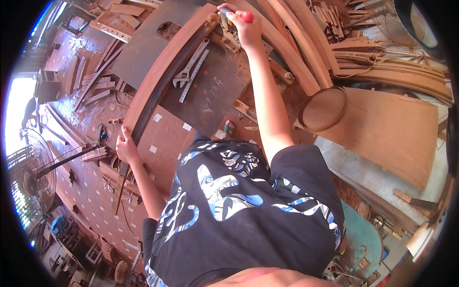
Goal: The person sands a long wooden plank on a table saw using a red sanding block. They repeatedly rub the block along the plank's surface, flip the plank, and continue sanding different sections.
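A long curved wooden piece (162,71) runs across a dark metal machine table (201,112), from the far middle toward the near left. Its near end sticks out past the table edge, and my left hand (126,147) is closed around that end. At the far side, my right hand (245,31) grips a handle with a red end (247,16), above the metal fittings (230,36) beside the wood. The palm hides much of the handle. Between my arms an adjustable wrench (191,64) lies on the table next to a steel ruler (193,76).
Long curved boards (291,43) lie to the right of my right arm, near a round wooden hoop (323,109) on a broad panel (387,129). Wood offcuts (95,86) cover part of the floor at left. A standing fan (36,172) is at the far left.
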Motion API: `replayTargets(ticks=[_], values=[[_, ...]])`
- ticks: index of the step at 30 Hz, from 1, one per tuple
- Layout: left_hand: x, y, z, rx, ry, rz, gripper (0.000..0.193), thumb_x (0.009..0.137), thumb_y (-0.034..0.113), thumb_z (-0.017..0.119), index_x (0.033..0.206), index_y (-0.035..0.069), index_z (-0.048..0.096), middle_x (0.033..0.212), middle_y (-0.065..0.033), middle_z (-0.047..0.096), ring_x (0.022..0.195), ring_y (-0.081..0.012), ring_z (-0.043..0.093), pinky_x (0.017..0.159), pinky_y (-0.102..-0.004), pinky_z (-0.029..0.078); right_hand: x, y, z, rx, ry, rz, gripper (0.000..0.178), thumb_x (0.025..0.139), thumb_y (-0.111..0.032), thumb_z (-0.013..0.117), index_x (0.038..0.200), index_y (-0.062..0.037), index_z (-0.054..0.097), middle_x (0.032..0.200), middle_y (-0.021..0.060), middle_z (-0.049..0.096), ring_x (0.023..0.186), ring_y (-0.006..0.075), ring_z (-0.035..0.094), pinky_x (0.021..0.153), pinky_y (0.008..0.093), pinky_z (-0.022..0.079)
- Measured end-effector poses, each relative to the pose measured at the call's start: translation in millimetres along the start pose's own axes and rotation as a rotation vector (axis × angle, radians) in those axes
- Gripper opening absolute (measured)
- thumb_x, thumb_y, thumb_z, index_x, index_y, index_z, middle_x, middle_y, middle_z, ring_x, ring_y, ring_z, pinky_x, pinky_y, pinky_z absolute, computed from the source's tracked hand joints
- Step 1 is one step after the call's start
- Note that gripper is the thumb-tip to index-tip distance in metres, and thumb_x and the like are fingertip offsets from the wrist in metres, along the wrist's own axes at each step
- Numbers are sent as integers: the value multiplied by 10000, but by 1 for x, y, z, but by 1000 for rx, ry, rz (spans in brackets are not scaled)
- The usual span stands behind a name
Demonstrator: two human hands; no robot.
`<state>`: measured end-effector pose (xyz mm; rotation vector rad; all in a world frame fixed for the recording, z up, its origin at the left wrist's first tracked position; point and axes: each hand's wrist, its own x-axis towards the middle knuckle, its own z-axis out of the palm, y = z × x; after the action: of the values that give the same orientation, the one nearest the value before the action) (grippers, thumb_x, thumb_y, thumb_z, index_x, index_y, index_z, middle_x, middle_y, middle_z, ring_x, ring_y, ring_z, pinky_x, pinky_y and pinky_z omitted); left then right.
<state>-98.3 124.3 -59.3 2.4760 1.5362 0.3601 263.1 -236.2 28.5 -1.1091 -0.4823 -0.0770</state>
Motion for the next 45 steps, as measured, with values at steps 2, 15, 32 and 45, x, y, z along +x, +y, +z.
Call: replayTargets(ticks=[2, 15, 32, 45], values=[[2, -3, 3, -18, -7, -9, 762, 969, 760, 429, 1026, 95, 798, 955, -237, 763, 941, -449, 725, 813, -556, 546, 2, 9, 2, -34, 4, 79, 226, 970, -8, 628, 787, 80, 728, 1048, 51, 777, 683, 0, 516, 585, 201, 399], [16, -3, 20, -48, 19, -118, 849, 920, 804, 430, 1254, 93, 752, 1180, -248, 744, 1154, -422, 697, 978, -509, 533, -1, 28, -8, 2, 7, -90, 119, 929, 29, 631, 921, 77, 739, 962, 11, 694, 851, 78, 613, 779, 222, 452], [20, 4, 33, -75, 121, -61, 851, 933, 772, 453, 1139, 13, 778, 1102, -269, 752, 1071, -433, 724, 932, -504, 557, -6, 42, -21, -27, 30, -109, 341, 930, 11, 614, 646, -103, 463, 1175, 113, 768, 944, 109, 701, 670, 176, 382], [21, -4, 27, -162, 170, 52, 775, 915, 784, 477, 1119, 116, 811, 1058, -228, 769, 1038, -414, 736, 922, -500, 566, -10, 41, -19, -63, 74, -112, 97, 936, -15, 661, 908, 2, 753, 831, -57, 659, 750, 43, 554, 698, 217, 419]])
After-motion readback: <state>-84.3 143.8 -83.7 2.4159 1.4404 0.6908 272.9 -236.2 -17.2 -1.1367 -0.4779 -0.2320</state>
